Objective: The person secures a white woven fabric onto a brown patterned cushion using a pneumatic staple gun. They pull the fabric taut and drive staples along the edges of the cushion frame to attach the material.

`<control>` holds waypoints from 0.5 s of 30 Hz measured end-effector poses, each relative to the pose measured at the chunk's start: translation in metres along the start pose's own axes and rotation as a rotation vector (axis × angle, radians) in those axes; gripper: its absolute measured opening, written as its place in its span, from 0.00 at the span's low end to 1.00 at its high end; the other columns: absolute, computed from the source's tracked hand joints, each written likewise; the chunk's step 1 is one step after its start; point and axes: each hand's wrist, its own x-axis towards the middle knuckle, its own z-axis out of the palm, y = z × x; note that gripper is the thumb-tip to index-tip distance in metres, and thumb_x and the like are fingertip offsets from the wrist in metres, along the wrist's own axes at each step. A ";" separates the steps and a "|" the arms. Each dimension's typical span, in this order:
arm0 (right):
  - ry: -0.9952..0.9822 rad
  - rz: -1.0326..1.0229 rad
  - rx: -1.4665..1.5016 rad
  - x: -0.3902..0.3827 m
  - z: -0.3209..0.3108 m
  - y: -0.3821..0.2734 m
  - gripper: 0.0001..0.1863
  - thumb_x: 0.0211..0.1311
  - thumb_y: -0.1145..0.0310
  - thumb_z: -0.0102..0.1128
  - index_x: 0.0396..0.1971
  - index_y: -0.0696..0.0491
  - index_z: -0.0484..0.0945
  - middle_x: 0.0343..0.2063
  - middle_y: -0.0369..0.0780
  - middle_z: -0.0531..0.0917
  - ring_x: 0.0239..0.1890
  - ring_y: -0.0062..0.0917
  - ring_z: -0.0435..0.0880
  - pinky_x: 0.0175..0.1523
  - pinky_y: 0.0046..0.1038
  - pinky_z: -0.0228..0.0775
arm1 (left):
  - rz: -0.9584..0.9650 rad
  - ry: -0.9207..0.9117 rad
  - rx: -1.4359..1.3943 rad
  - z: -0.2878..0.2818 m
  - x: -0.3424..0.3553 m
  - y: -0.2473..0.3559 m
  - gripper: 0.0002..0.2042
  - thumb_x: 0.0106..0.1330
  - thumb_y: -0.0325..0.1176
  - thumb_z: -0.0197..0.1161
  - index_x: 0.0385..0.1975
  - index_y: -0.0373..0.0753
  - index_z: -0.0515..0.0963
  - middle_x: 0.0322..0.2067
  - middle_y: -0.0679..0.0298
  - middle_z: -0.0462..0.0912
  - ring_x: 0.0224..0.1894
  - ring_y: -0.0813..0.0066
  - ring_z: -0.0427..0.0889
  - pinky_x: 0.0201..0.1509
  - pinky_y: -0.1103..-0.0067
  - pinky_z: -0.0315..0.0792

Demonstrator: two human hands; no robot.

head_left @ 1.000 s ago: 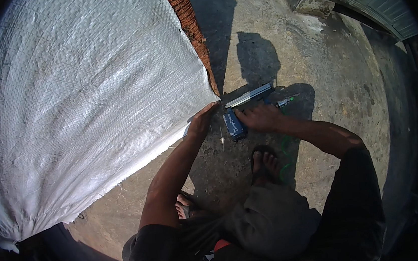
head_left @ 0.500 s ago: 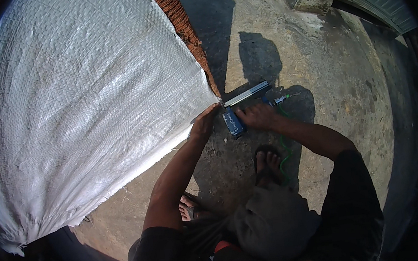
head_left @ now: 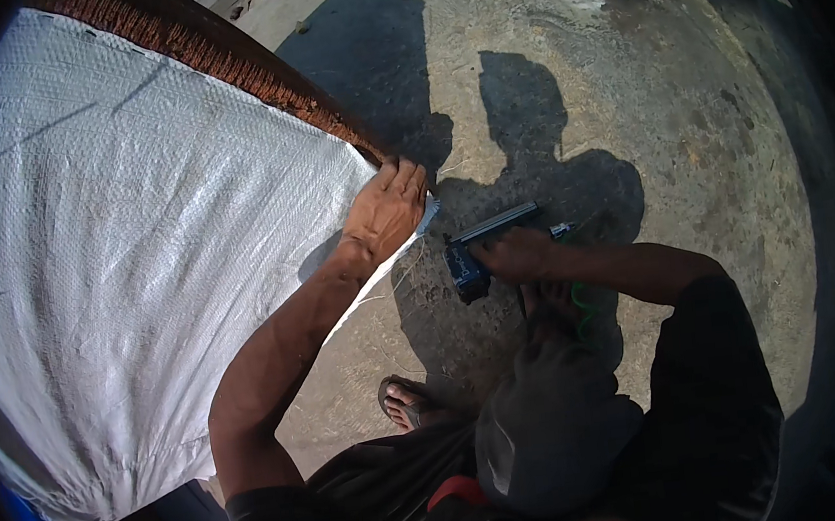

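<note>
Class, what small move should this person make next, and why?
Probably, the left hand should tuck the corner of the white woven sheet snugly against the brown ribbed edge: a white flap sticks out beside that hand, while the right hand holds the blue tool clear of the sheet.

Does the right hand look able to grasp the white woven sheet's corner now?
Probably not: the right hand holds a blue pneumatic fastening gun, and the left hand covers part of that corner.
</note>
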 end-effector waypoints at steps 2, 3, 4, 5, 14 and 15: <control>0.002 -0.020 0.035 0.000 0.007 -0.006 0.25 0.63 0.66 0.52 0.60 0.59 0.71 0.29 0.51 0.87 0.32 0.47 0.89 0.38 0.47 0.82 | 0.094 -0.072 0.016 -0.015 0.004 -0.006 0.14 0.65 0.35 0.58 0.45 0.36 0.83 0.40 0.64 0.77 0.51 0.68 0.71 0.55 0.75 0.63; 0.003 -0.029 0.055 0.000 0.011 -0.008 0.25 0.63 0.66 0.52 0.60 0.59 0.71 0.30 0.51 0.87 0.32 0.47 0.89 0.38 0.47 0.82 | 0.143 -0.107 0.022 -0.022 0.007 -0.008 0.14 0.66 0.34 0.57 0.46 0.36 0.83 0.40 0.64 0.77 0.51 0.68 0.71 0.55 0.76 0.63; 0.008 -0.030 0.068 0.000 0.014 -0.008 0.26 0.64 0.66 0.52 0.61 0.59 0.71 0.30 0.51 0.87 0.32 0.47 0.90 0.39 0.47 0.82 | 0.195 -0.139 0.029 -0.026 0.012 -0.009 0.15 0.67 0.34 0.56 0.46 0.36 0.83 0.40 0.64 0.77 0.51 0.69 0.71 0.54 0.76 0.63; 0.011 -0.037 0.078 0.000 0.014 -0.008 0.26 0.64 0.66 0.52 0.61 0.59 0.71 0.30 0.51 0.87 0.33 0.47 0.90 0.39 0.47 0.82 | 0.159 -0.153 -0.008 -0.025 0.011 -0.008 0.17 0.66 0.36 0.60 0.50 0.35 0.81 0.41 0.64 0.77 0.52 0.68 0.70 0.55 0.76 0.62; -0.012 -0.005 0.171 -0.001 0.005 -0.005 0.27 0.64 0.66 0.51 0.63 0.60 0.69 0.34 0.53 0.87 0.36 0.47 0.89 0.41 0.48 0.82 | -0.102 -0.684 -0.046 0.057 0.016 0.038 0.16 0.63 0.40 0.65 0.48 0.42 0.80 0.45 0.65 0.82 0.60 0.67 0.69 0.61 0.73 0.59; -0.029 0.010 0.182 -0.002 0.007 -0.002 0.28 0.64 0.67 0.51 0.63 0.60 0.69 0.34 0.54 0.87 0.36 0.48 0.89 0.42 0.48 0.81 | -0.094 -0.668 -0.052 0.040 0.026 0.033 0.12 0.65 0.38 0.61 0.45 0.43 0.82 0.43 0.66 0.83 0.59 0.68 0.71 0.61 0.72 0.59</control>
